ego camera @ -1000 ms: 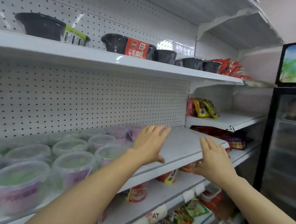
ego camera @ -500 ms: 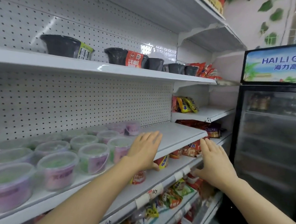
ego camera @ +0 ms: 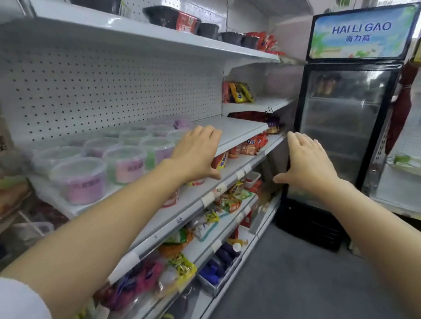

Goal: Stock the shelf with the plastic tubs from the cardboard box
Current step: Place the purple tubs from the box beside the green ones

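Reaching out in front of the shelf (ego camera: 238, 133), both hands are empty with fingers straight and released: the left hand (ego camera: 196, 154) hangs palm-down with its fingertips over the bare right stretch of the board, and the right hand (ego camera: 309, 164) hovers off the shelf's end, its fingertips pointing toward the drinks fridge (ego camera: 340, 140). The plastic tubs (ego camera: 110, 163) already stocked stand in rows to the left of the left fingers, the nearest one just beside that wrist; the cardboard box is out of view, so neither hand has anything to place. The likeliest slip, as I judge it, is the left forearm sweeping sideways as it draws back and catching the front tub (ego camera: 79, 180), which sits close to the shelf lip and could tip off onto the snack packets (ego camera: 182, 267) below. Turning blind toward an unseen box could also knock the right hand against the fridge door.
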### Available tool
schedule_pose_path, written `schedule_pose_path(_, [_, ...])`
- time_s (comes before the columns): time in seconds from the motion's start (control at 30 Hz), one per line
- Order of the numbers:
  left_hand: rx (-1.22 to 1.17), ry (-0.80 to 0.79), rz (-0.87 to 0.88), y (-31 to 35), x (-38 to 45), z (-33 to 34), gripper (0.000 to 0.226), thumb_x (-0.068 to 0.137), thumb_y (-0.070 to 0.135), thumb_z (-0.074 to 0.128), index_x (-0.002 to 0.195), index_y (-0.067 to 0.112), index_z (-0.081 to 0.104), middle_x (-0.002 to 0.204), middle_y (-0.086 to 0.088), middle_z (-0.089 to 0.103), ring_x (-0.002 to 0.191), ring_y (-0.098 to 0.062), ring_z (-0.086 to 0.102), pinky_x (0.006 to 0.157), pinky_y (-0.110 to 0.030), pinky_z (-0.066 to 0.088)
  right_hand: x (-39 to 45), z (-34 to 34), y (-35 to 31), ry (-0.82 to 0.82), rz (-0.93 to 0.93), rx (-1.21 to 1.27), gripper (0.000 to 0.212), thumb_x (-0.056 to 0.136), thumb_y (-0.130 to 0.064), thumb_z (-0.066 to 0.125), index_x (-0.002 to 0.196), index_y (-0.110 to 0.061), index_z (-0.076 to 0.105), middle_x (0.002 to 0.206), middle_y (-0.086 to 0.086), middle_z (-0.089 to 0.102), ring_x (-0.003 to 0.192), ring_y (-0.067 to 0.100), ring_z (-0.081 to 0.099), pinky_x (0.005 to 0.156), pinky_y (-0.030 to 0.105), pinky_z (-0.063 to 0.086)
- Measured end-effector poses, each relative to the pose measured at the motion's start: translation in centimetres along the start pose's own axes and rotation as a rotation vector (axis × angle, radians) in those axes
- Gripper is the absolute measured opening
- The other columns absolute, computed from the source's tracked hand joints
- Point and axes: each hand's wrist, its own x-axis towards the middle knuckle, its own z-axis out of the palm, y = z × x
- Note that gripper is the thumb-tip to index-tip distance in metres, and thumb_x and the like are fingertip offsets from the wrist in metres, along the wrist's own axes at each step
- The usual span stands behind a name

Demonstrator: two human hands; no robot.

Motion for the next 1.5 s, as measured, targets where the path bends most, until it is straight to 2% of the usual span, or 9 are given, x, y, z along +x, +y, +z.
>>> schedule_pose_path(0.13, [0.005, -0.064, 0.033, -0.3, -4.5, -2.1, 0.097, 0.061, 0.064, 0.077, 0.134, 0.012, 0.040, 0.130, -0.006, 0.047, 0.117, -0.027, 0.045, 0.099, -0.040, 0.041, -4.4, -2.2, -2.8, -0.012, 0.004, 0.000, 0.094, 0.062, -0.045, 0.083, 0.132, -0.003, 0.040, 0.130, 0.012, 0.049, 0.125, 0.031, 0.042, 0.113, 0.046, 0.027])
schedule_pose_path(0.23, [-0.001, -0.105, 0.047, -0.3, -7.8, -3.0, 0.097, 0.062, 0.065, 0.077, 0.134, 0.011, 0.040, 0.130, -0.006, 0.048, 0.116, -0.026, 0.045, 0.096, -0.036, 0.040, -7.4, -3.4, -3.9, -0.026, 0.011, -0.032, 0.084, 0.060, -0.045, 0.083, 0.123, -0.005, 0.044, 0.122, 0.011, 0.052, 0.119, 0.031, 0.045, 0.109, 0.045, 0.031])
schedule_pose_path(0.4, [0.001, -0.156, 0.070, 0.0, -14.4, -3.5, 0.099, 0.060, 0.067, 0.076, 0.133, 0.010, 0.041, 0.132, -0.007, 0.047, 0.117, -0.027, 0.045, 0.097, -0.036, 0.038, -13.1, -4.1, -6.1, -0.133, 0.050, -0.048, 0.079, 0.059, -0.043, 0.086, 0.115, -0.004, 0.046, 0.122, 0.014, 0.053, 0.117, 0.033, 0.046, 0.104, 0.045, 0.035])
schedule_pose_path(0.6, [-0.024, -0.227, 0.052, 0.5, -24.3, -6.4, 0.097, 0.061, 0.063, 0.078, 0.131, 0.006, 0.042, 0.132, -0.012, 0.045, 0.120, -0.031, 0.043, 0.099, -0.041, 0.038, -22.6, -6.6, -9.6, -0.208, 0.094, -0.009, 0.093, 0.061, -0.039, 0.087, 0.128, 0.005, 0.041, 0.135, 0.026, 0.047, 0.127, 0.041, 0.041, 0.109, 0.050, 0.032])
schedule_pose_path(0.8, [-0.060, -0.286, 0.064, 2.5, -36.0, -6.6, 0.096, 0.063, 0.057, 0.080, 0.134, 0.007, 0.040, 0.133, -0.014, 0.045, 0.119, -0.034, 0.044, 0.097, -0.045, 0.039, -33.1, -6.2, -13.1, -0.272, 0.124, 0.013, 0.084, 0.065, -0.029, 0.087, 0.127, 0.007, 0.042, 0.131, 0.028, 0.048, 0.122, 0.044, 0.044, 0.104, 0.051, 0.036])
schedule_pose_path(1.0, [-0.118, -0.389, 0.063, 1.5, -47.0, -2.1, 0.092, 0.067, 0.056, 0.077, 0.137, 0.010, 0.039, 0.131, -0.009, 0.048, 0.117, -0.030, 0.047, 0.097, -0.041, 0.042, -41.3, -0.2, -18.9, -0.372, 0.143, 0.104, 0.084, 0.066, -0.027, 0.084, 0.130, 0.008, 0.041, 0.133, 0.027, 0.046, 0.121, 0.043, 0.043, 0.105, 0.047, 0.034])
schedule_pose_path(1.13, [-0.126, -0.511, 0.024, -0.3, -54.4, 3.8, 0.080, 0.073, 0.049, 0.074, 0.135, 0.011, 0.040, 0.131, -0.007, 0.049, 0.119, -0.027, 0.047, 0.096, -0.037, 0.040, -46.8, 6.4, -23.9, -0.505, 0.169, 0.180, 0.089, 0.073, -0.027, 0.079, 0.141, 0.003, 0.032, 0.143, 0.024, 0.038, 0.132, 0.038, 0.035, 0.112, 0.041, 0.026])
schedule_pose_path(1.33, [-0.167, -0.860, -0.066, -3.8, -66.7, 14.9, 0.063, 0.081, 0.031, 0.068, 0.135, 0.013, 0.040, 0.134, -0.007, 0.045, 0.123, -0.028, 0.044, 0.099, -0.038, 0.040, -57.3, 17.7, -33.4, -0.743, 0.192, 0.296, 0.088, 0.085, -0.030, 0.067, 0.151, -0.004, 0.015, 0.157, 0.014, 0.022, 0.143, 0.028, 0.022, 0.118, 0.033, 0.015])
schedule_pose_path(1.5, [-0.252, -1.165, -0.046, -5.4, -76.3, 22.7, 0.064, 0.088, 0.015, 0.059, 0.145, 0.017, 0.032, 0.146, -0.006, 0.037, 0.129, -0.028, 0.041, 0.102, -0.040, 0.040, -66.3, 23.8, -40.6, -1.041, 0.300, 0.423, 0.082, 0.089, -0.025, 0.059, 0.153, -0.009, 0.010, 0.157, 0.013, 0.020, 0.143, 0.028, 0.025, 0.115, 0.030, 0.026])
